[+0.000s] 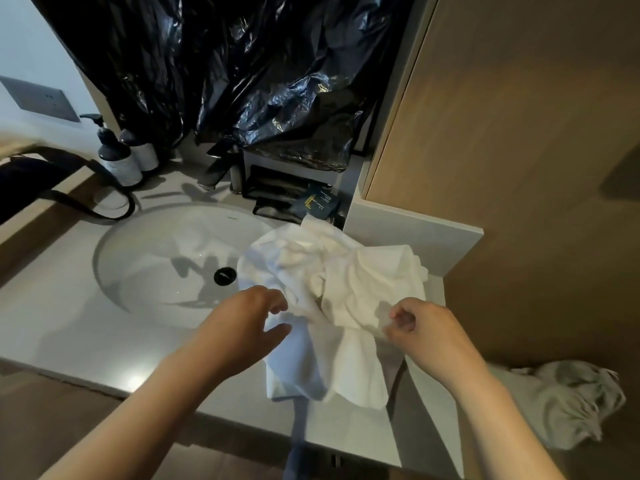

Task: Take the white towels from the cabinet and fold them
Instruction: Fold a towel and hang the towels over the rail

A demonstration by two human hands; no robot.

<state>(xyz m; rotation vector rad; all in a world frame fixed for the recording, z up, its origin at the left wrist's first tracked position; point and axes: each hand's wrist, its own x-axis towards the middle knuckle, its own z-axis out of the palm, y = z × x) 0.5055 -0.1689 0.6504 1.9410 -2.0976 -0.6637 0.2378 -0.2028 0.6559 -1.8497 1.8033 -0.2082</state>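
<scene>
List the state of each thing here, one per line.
Pile of white fabric towels: crumpled, unfolded, draping over the grey counter edge.
Left hand: open, above the towels.
Right hand: fingers curled; grip unclear.
Dark metal faucet: no water running.
Grey fabric cloth: crumpled.
Dark pump bottles: upright.

Two bare arms fill the lower part of the frame. The left forearm (145,393) shows from the lower-left corner, broad at the frame's edge and narrowing toward the wrist, and ends in the left hand (242,323) just left of centre. The right forearm (491,410) shows from the lower right and ends in the right hand (429,330). Both arms are uncovered from the frame's edge to the fingertips. The fingers are slightly blurred, so the nails cannot be made out.
</scene>
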